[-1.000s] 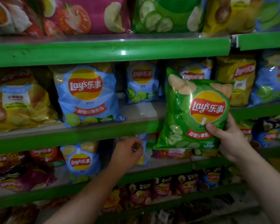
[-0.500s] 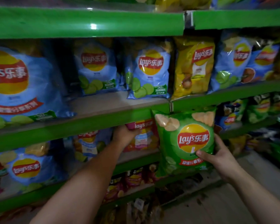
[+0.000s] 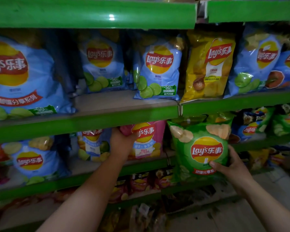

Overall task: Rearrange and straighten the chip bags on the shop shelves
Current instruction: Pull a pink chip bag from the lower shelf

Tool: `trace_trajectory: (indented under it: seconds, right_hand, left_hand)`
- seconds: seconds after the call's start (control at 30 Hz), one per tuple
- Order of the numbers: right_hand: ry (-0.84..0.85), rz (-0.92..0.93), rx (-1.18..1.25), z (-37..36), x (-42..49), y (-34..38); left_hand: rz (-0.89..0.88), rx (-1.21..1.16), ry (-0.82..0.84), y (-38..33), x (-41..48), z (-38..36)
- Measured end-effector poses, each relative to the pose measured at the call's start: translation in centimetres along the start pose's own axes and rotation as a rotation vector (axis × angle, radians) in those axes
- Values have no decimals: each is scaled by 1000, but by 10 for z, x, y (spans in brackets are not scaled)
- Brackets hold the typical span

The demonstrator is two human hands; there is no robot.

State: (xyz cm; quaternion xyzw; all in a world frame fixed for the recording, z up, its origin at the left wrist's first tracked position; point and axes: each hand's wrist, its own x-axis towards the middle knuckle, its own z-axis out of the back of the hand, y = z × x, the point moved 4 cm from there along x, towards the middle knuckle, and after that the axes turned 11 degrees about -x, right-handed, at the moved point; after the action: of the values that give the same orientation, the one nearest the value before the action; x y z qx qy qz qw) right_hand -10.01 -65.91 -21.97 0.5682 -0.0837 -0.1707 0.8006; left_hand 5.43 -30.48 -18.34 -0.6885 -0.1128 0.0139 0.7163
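My right hand [image 3: 231,166] grips the lower right corner of a large green chip bag [image 3: 201,148], held upright in front of the second green shelf [image 3: 90,180], just right of centre. My left hand [image 3: 122,144] is closed on the upper left edge of a pink chip bag [image 3: 149,139] standing on that same shelf, directly left of the green one. Part of the pink bag's left side is hidden behind my fingers.
The shelf above [image 3: 94,119] holds blue bags [image 3: 159,69], a big blue bag [image 3: 20,77] at far left, a yellow bag [image 3: 209,64], with a bare stretch between. More blue bags [image 3: 33,159] stand lower left; small dark bags [image 3: 141,183] fill the lower tiers. Floor [image 3: 241,215] lies at bottom right.
The green bag has come down from in front of the middle shelf to the shelf below. My left hand has reached up and taken hold of the pink bag.
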Motion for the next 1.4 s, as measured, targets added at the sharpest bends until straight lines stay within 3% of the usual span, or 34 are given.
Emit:
trace_trajectory:
  seconds: [0.17,0.23,0.43,0.83,0.97,1.07,1.13,1.2,1.27,1.33,1.4]
  right_hand:
    - [-107,14,94,-14,9,-4]
    - [-114,34,97,-26,14,2]
    - [-20,87,113,-79,37,25]
    - [182,37,21,-187,82,36]
    - [69,4,-95,-191,85,35]
    - [-135,61,-242,-184,66,54]
    - [-302,217,-362,-180,38,73]
    - [-361,457,-378,-179,3,100]
    - [-142,537,-259,-183,-26,131]
    - [265,453,-79,-193,-48,160]
    - [429,457,-3,-199,-63,189]
  left_hand:
    - [26,-149,78,-14,-14,22]
    - [46,-105,83,-14,-20,35]
    - [132,-60,149,-8,-39,83]
    - [123,-111,117,-12,-64,153]
    - [90,-76,77,-24,-64,165]
    - [46,-40,79,-40,-62,170]
    - [2,-18,72,-54,-62,171]
    - [-42,-18,67,-72,-61,170]
    - [-78,-37,83,-92,-57,166]
    - [-109,-73,88,-113,-54,162]
    - [-123,-132,100,-134,-52,160]
